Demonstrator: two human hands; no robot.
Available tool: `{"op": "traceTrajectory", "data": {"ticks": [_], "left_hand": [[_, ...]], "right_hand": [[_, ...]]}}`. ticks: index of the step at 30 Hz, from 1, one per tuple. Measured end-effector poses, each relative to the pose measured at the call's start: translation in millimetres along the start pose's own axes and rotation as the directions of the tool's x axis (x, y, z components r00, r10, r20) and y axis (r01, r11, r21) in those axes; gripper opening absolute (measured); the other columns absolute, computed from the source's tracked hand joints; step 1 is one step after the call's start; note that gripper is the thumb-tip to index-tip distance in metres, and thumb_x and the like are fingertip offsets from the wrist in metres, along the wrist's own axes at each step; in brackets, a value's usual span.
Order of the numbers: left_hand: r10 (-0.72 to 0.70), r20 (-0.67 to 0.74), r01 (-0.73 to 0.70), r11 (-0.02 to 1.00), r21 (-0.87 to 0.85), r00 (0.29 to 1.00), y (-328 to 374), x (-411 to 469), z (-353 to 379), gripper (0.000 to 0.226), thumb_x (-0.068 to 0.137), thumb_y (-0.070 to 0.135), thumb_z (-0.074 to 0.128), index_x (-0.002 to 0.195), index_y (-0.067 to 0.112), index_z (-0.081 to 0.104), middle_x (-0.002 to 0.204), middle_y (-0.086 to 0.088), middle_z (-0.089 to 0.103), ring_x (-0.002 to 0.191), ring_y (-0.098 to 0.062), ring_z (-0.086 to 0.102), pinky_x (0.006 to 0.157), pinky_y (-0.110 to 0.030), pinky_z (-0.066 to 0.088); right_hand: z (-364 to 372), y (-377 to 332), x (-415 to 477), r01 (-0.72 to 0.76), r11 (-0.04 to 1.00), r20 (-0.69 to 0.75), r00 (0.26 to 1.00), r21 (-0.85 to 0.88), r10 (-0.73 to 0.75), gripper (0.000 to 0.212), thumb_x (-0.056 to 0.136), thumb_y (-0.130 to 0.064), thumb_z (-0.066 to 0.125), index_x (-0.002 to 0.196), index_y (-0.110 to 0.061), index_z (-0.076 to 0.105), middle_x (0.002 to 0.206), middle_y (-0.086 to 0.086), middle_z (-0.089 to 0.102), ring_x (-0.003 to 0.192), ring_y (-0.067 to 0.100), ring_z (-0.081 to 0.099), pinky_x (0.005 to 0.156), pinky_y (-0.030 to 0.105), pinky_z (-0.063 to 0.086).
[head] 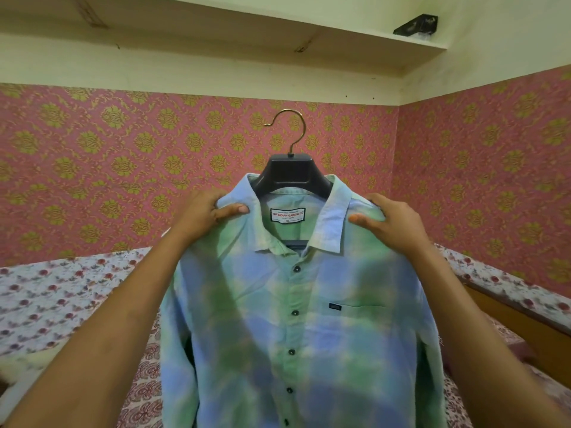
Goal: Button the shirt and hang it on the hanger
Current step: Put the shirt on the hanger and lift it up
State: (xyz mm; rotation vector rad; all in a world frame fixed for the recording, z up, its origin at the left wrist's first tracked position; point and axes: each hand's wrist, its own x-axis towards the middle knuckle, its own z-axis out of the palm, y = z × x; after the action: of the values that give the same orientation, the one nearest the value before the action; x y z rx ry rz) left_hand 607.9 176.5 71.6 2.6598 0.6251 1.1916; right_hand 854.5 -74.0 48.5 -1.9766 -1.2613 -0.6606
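A green-and-blue checked shirt point(296, 329) hangs in front of me on a black hanger point(293, 174) with a brass hook that points up, free of any rail. Dark buttons run closed down the front from below the collar. My left hand point(207, 216) grips the shirt's left shoulder, thumb on the front near the collar. At the shirt's other shoulder my right hand point(386, 222) holds the cloth, thumb across the front. Both hands hold shirt and hanger up in the air.
A bed point(61, 298) with a flowered sheet lies below and behind the shirt. Pink and gold patterned wallpaper point(123, 168) covers the walls. A shelf point(355, 35) runs overhead. A wooden bed edge point(525, 322) shows at the right.
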Motion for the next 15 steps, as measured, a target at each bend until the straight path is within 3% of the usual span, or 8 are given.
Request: {"op": "traceTrajectory", "data": {"ticks": [3, 6, 8, 12, 15], "left_hand": [[0.014, 0.018, -0.014, 1.000, -0.017, 1.000, 13.5, -3.3, 6.5, 0.084, 0.053, 0.081, 0.044, 0.067, -0.002, 0.050, 0.057, -0.006, 0.039, 0.053, -0.018, 0.033, 0.053, -0.033, 0.021], [0.025, 0.027, -0.025, 1.000, -0.010, 0.999, 25.2, -4.4, 15.0, 0.084, 0.054, 0.079, 0.042, 0.070, -0.003, 0.052, 0.059, -0.009, 0.043, 0.053, -0.019, 0.034, 0.052, -0.032, 0.019], [0.042, 0.028, -0.042, 0.999, 0.007, 0.999, 29.3, -3.1, 20.4, 0.085, 0.054, 0.080, 0.041, 0.070, -0.002, 0.053, 0.060, -0.009, 0.045, 0.053, -0.018, 0.035, 0.052, -0.033, 0.019], [0.057, 0.042, -0.055, 0.997, -0.061, 0.997, 36.4, 0.6, 31.2, 0.074, 0.054, 0.081, 0.045, 0.062, 0.007, 0.048, 0.056, -0.005, 0.042, 0.052, -0.019, 0.036, 0.054, -0.033, 0.023], [0.115, 0.090, -0.097, 0.978, -0.186, 0.989, 42.6, 4.4, 37.0, 0.075, 0.055, 0.078, 0.048, 0.063, 0.003, 0.047, 0.057, -0.004, 0.038, 0.052, -0.017, 0.033, 0.055, -0.033, 0.022]], "right_hand": [[-1.1, -0.2, -2.5, 0.005, 1.000, -0.011, 1.000, -0.008, -0.005, 0.068, 0.067, -0.079, 0.039, 0.084, -0.014, 0.052, 0.070, 0.005, 0.059, 0.073, 0.031, 0.057, 0.063, 0.036, 0.041], [-1.4, -0.6, -7.9, -0.034, 0.998, 0.009, 0.999, -0.045, 0.034, 0.066, 0.064, -0.086, 0.039, 0.067, -0.020, 0.035, 0.057, -0.003, 0.042, 0.065, 0.027, 0.048, 0.056, 0.033, 0.031], [-2.3, 0.7, -12.1, -0.081, 0.994, -0.008, 0.997, -0.068, 0.080, 0.069, 0.062, -0.087, 0.042, 0.060, -0.019, 0.027, 0.056, -0.002, 0.042, 0.064, 0.029, 0.048, 0.055, 0.033, 0.030], [-12.7, 5.4, -23.1, -0.151, 0.978, -0.064, 0.988, -0.146, 0.143, 0.072, 0.063, -0.084, 0.045, 0.066, -0.013, 0.041, 0.070, 0.009, 0.059, 0.072, 0.034, 0.055, 0.061, 0.035, 0.035], [-25.4, 1.6, -36.8, -0.199, 0.959, -0.108, 0.978, -0.204, 0.180, 0.066, 0.061, -0.082, 0.040, 0.059, -0.017, 0.031, 0.066, 0.006, 0.053, 0.070, 0.033, 0.055, 0.059, 0.033, 0.033]]}}
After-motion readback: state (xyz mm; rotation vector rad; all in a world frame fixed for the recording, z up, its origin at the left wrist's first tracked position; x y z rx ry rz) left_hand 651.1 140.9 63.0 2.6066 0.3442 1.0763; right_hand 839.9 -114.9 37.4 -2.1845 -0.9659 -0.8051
